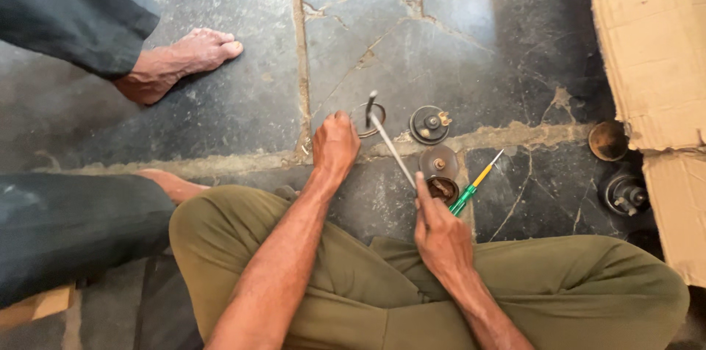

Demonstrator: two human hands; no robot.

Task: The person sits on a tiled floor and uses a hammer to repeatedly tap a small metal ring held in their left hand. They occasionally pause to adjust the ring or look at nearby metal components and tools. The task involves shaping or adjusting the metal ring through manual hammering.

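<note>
Gripping a thin metal rod [390,145] near its lower end, my right hand [440,232] angles it toward a metal ring [365,120] on the stone floor [220,100]. My left hand [335,145] is fisted beside the ring, contents hidden. I judge the rod stiff, light, slippery.

Rough, cracked stone floor [456,26]; shiny metal rod [390,145]; glossy green-yellow plastic screwdriver handle [471,187]; matt brown cardboard [654,48].

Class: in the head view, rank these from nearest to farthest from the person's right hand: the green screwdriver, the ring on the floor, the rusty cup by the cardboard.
From the right hand:
1. Green screwdriver, just beside it, to its right.
2. Ring, up-left, by the left hand.
3. Rusty cup, far right, by the cardboard.
</note>
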